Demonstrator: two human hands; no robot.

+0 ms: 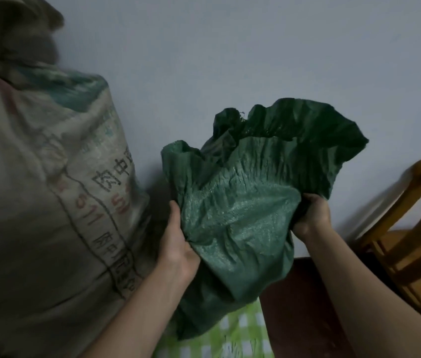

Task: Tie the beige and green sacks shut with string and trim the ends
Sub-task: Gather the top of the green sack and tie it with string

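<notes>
Both hands were on the green sack [232, 210], which stood between the beige sack [49, 189] on the left and a wooden chair [410, 241] on the right, in front of a pale wall [255, 47]. The left hand [175, 241] was clamped on the sack's left side with the thumb laid up along the cloth, and the right hand [312, 215] was closed on a fold of the right side, just under the dark flared rim. The mouth was wide and ruffled above the hands, not yet gathered into a neck, so the step in hand looked like the gathering before any tying. The beige sack's top was blurred and partly out of frame, so whether it was tied could not be told. No string or cutter showed. To do this step well, the two hands probably needed to draw toward each other, pleating the loose weave into one tight bunch, with enough cloth left above the grip for the string to bite below the flare. The woven plastic looked stiff and slippery, likely to spring open if one hand let go, so one fist would have to keep the neck closed while the other fetched the string. The sack's foot met a green checked cloth [240, 329] low in the view; how full it was could not be judged.
</notes>
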